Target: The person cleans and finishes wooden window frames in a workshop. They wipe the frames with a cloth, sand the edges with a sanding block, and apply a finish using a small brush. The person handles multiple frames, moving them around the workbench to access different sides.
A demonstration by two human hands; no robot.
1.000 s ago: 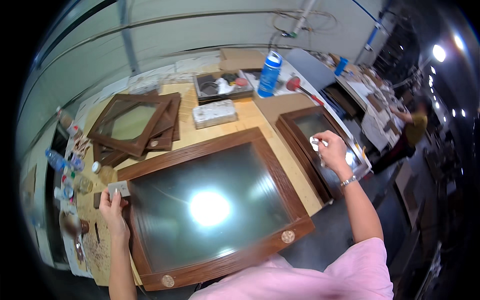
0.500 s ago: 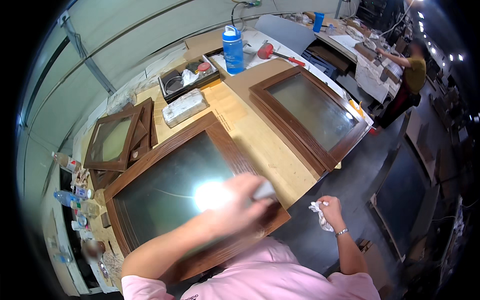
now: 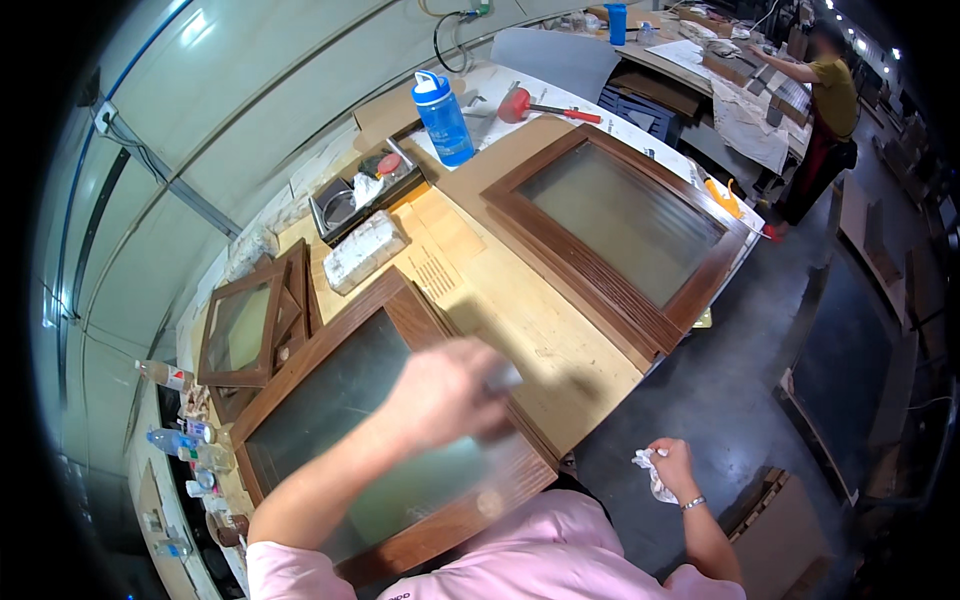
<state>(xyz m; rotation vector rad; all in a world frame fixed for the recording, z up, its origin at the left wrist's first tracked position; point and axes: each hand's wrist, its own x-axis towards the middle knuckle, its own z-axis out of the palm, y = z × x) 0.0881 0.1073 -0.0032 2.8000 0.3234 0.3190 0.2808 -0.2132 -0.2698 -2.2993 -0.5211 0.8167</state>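
A brown wooden frame with a frosted glass pane lies right in front of me. My left hand reaches over its right-hand rail, fingers closed round a small light grey pad or folded piece. Motion blur hides its exact kind and whether it touches the wood. Off to the right, beyond the table edge, my right hand is closed on a crumpled white cloth that hangs below the fingers.
A second glazed frame lies at the right; smaller frames are stacked left. Behind are a whitish block, a tray of odds and ends, a blue bottle and a red mallet. Another person works at a far table.
My left hand has moved away from the frame's near right corner, along the right rail. My right hand still holds the white cloth. The whole view has shifted and tilted slightly.
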